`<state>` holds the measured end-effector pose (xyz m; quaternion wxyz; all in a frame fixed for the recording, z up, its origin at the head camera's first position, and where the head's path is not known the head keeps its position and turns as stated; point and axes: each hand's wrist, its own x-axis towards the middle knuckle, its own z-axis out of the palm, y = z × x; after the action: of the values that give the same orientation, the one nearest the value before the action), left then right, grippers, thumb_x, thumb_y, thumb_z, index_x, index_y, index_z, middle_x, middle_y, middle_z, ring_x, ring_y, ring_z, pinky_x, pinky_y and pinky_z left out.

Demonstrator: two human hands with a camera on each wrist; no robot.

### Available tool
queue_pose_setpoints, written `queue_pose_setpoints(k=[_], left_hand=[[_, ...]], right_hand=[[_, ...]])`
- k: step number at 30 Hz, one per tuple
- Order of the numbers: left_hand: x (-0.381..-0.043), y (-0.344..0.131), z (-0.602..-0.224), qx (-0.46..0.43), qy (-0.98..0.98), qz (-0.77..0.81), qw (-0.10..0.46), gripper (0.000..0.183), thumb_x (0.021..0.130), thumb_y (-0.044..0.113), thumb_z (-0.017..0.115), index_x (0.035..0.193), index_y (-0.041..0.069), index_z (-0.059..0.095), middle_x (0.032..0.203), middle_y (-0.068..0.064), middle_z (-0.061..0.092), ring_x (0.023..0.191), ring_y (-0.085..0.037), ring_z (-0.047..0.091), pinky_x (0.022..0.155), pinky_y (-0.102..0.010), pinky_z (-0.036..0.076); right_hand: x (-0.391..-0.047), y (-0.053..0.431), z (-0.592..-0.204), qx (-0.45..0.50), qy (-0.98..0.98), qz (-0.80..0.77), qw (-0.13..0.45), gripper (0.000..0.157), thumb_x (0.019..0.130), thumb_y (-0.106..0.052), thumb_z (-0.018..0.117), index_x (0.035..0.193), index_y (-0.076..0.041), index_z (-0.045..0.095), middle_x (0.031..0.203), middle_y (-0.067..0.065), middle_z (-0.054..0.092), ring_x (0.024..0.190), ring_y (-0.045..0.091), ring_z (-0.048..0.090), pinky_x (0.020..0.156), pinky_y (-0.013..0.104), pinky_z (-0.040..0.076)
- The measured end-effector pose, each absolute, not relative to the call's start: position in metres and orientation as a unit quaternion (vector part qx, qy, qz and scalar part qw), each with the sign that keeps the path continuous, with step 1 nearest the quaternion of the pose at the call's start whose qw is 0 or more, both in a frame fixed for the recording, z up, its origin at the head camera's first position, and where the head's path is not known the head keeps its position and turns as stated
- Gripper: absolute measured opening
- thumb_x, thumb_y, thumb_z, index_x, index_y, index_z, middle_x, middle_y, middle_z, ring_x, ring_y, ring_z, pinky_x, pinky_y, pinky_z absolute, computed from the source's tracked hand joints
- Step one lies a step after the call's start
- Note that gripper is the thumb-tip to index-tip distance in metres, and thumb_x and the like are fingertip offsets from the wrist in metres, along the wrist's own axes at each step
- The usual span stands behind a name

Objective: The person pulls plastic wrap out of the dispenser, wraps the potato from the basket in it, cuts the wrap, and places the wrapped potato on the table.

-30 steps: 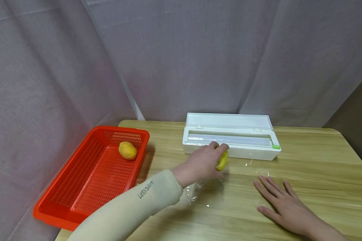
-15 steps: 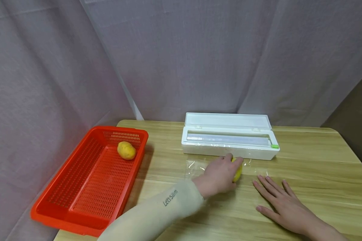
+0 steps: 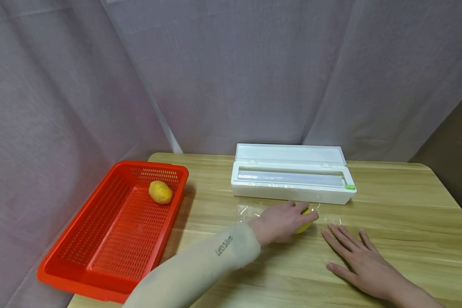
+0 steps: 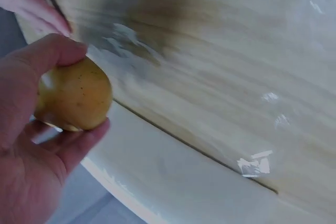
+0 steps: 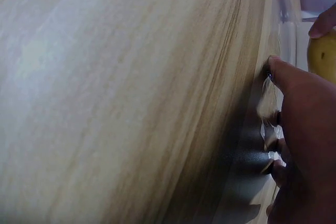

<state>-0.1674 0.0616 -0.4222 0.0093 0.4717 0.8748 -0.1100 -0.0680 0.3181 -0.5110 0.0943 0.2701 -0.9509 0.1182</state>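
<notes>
The left hand (image 3: pixel 282 221) has moved its potato (image 4: pixel 76 95) out in front of the white box (image 3: pixel 259 191).
A second ago the potato was close to the front wall of the white box; now it is farther out from that wall, toward the box's right end and nearer the right hand (image 3: pixel 365 266). Shiny clear film (image 3: pixel 248 210) shows in front of the box, so the potato seems about lined up with it, but it is not let go. I cannot tell if it touches down. The left fingers curl round the potato and pinch it. The right fingers are spread on the table (image 3: pixel 400 205), in front of the box's right end. Another potato (image 3: pixel 160 193) sits in the red basket (image 3: pixel 117 244), left of the box.
</notes>
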Motion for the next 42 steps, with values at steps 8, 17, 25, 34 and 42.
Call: queue_pose_setpoints(k=[8,17,25,34,42], left_hand=[[-0.175,0.058,-0.43,0.525,0.833,-0.172,-0.018,0.058,0.109,0.013,0.059,0.159,0.038,0.041,0.165,0.003,0.039,0.134,-0.016,0.056,0.094,-0.02,0.056],[-0.179,0.056,-0.44,0.538,0.817,-0.206,-0.004,0.062,0.112,0.01,0.051,0.163,0.042,0.035,0.173,0.007,0.032,0.15,-0.019,0.045,0.103,-0.023,0.054],[-0.178,0.054,-0.449,0.546,0.809,-0.216,-0.022,0.057,0.113,0.011,0.047,0.16,0.041,0.036,0.175,0.007,0.027,0.156,-0.02,0.037,0.113,-0.03,0.049],[-0.175,0.042,-0.451,0.54,0.818,-0.198,-0.019,0.069,0.113,0.01,0.047,0.169,0.043,0.024,0.179,0.003,0.015,0.162,-0.021,0.025,0.121,-0.036,0.041],[-0.177,0.036,-0.45,0.524,0.835,-0.17,0.001,0.074,0.113,0.009,0.046,0.171,0.043,0.016,0.18,0.002,0.011,0.162,-0.02,0.024,0.122,-0.038,0.041]], right_hand=[[-0.068,0.318,-0.511,0.27,-0.951,0.117,0.095,0.081,0.097,-0.042,0.077,0.165,-0.016,0.043,0.176,0.003,0.027,0.159,-0.002,-0.006,0.131,0.054,-0.011],[-0.068,0.318,-0.513,0.266,-0.952,0.121,0.09,0.078,0.098,-0.043,0.076,0.164,-0.016,0.044,0.173,0.009,0.033,0.161,0.0,-0.003,0.131,0.053,-0.011],[-0.067,0.32,-0.516,0.266,-0.952,0.121,0.091,0.078,0.099,-0.044,0.075,0.164,-0.016,0.044,0.172,0.01,0.035,0.162,0.002,0.0,0.131,0.052,-0.011],[-0.068,0.318,-0.515,0.269,-0.951,0.12,0.091,0.077,0.099,-0.044,0.075,0.164,-0.015,0.045,0.172,0.01,0.036,0.161,0.001,-0.001,0.131,0.051,-0.011],[-0.068,0.319,-0.514,0.27,-0.951,0.117,0.095,0.078,0.098,-0.043,0.076,0.164,-0.015,0.045,0.172,0.01,0.036,0.161,0.0,-0.002,0.131,0.051,-0.011]])
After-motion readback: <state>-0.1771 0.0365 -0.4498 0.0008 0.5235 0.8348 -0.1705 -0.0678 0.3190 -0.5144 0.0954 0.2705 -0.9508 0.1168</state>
